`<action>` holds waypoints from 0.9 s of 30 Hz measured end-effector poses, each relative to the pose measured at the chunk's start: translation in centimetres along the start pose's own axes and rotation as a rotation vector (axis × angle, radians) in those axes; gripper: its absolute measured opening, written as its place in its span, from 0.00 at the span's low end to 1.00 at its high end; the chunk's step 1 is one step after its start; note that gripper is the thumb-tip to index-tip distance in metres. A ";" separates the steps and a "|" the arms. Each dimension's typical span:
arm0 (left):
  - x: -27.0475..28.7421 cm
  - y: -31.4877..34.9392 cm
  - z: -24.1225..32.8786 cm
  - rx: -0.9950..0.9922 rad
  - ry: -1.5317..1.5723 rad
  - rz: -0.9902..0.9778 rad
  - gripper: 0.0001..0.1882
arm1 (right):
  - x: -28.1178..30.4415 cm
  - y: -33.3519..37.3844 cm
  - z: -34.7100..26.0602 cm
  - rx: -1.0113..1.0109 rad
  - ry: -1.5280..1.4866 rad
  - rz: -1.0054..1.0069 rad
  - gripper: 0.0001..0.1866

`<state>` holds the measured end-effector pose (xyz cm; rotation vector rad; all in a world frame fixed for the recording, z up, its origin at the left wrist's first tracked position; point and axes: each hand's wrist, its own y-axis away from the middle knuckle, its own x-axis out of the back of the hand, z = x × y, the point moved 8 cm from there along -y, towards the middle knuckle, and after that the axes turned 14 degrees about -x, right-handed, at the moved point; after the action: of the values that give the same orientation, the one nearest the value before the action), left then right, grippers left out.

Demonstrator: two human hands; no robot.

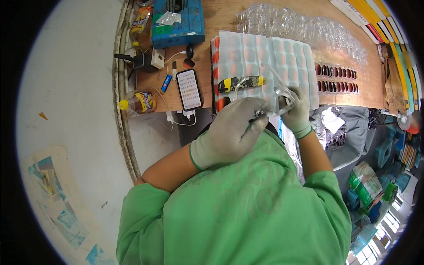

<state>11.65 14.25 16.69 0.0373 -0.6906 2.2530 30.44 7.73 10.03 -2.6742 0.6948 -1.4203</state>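
Both my hands wear pale grey gloves and meet above the near edge of the table. My left hand (236, 128) is closed, thumb against fingers, on one side of a clear plastic eyeglass frame (279, 92). At the other side of the frame, my right hand (297, 110) curls its fingers around the rim. A small dark piece shows by the right fingers; I cannot make out what it is. Just beyond my hands, a yellow and black camouflage-patterned knife-like tool (242, 83) lies on a white compartment sheet (289, 53) with orange-red pieces showing through it.
Many clear frames (304, 28) line the back of the table. Rows of dark red lenses (337, 78) lie to the right. At left are a lit phone (189, 89), a blue lighter (166, 83), a drink bottle (143, 101) and a blue metal box (179, 24). Stacked boxes (375, 22) stand far right.
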 end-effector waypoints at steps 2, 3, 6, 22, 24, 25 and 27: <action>0.1 1.1 -1.6 0.179 0.201 0.059 0.12 | 0.8 0.4 -2.3 -0.099 -0.207 0.036 0.08; 0.3 1.3 -1.8 0.196 0.160 0.042 0.13 | 1.3 0.7 -3.4 -0.123 -0.337 0.027 0.08; 0.6 1.3 -2.3 0.206 0.070 -0.041 0.14 | 1.6 2.6 -5.7 -0.278 -0.794 -0.006 0.09; 0.7 3.4 -2.2 0.163 0.083 -0.164 0.14 | -0.8 1.8 -7.5 -0.597 -1.059 -0.488 0.12; 0.9 3.4 -1.9 0.159 0.102 -0.185 0.14 | -0.6 2.0 -7.7 -0.567 -1.028 -0.550 0.11; 0.9 3.5 -1.9 0.166 0.110 -0.191 0.13 | -0.4 2.0 -8.0 -0.565 -1.062 -0.537 0.11; 1.0 3.7 -1.8 0.162 0.075 -0.193 0.12 | -0.7 2.8 -7.3 -0.604 -1.013 -0.515 0.11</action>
<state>8.67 13.69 13.69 0.0940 -0.4435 2.1083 23.26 6.79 13.11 -3.5757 0.3436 0.3691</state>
